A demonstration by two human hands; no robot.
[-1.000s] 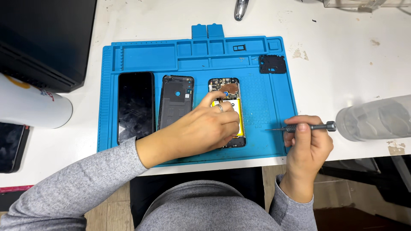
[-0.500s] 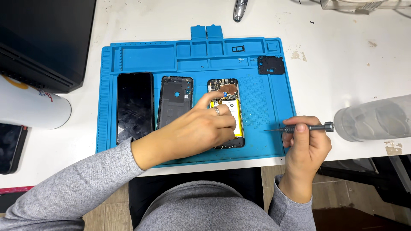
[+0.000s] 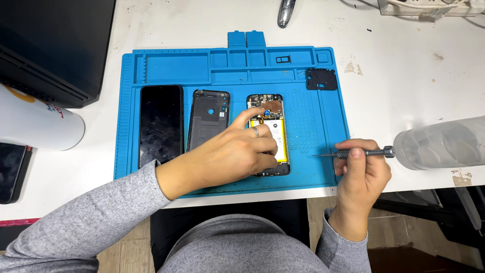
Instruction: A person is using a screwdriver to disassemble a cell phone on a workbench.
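Observation:
An opened phone body [image 3: 275,103] with a yellow-edged battery and bare circuit board lies on the blue repair mat [image 3: 166,65]. My left hand [image 3: 230,151] rests over its lower half, with the index fingertip pressing on the board near the top. My right hand [image 3: 361,174] holds a small grey screwdriver [image 3: 364,152] level at the mat's right edge, tip pointing left. A black back cover [image 3: 208,119] and a black screen panel [image 3: 160,124] lie to the left on the mat.
A small black plastic shield [image 3: 321,79] sits at the mat's upper right. A clear plastic bottle [image 3: 439,144] lies at the right. A white cup [image 3: 35,124], a dark monitor [image 3: 50,45] and another phone [image 3: 10,172] are at the left.
My left index finger has shifted slightly on the board. The right hand keeps the screwdriver in about the same place.

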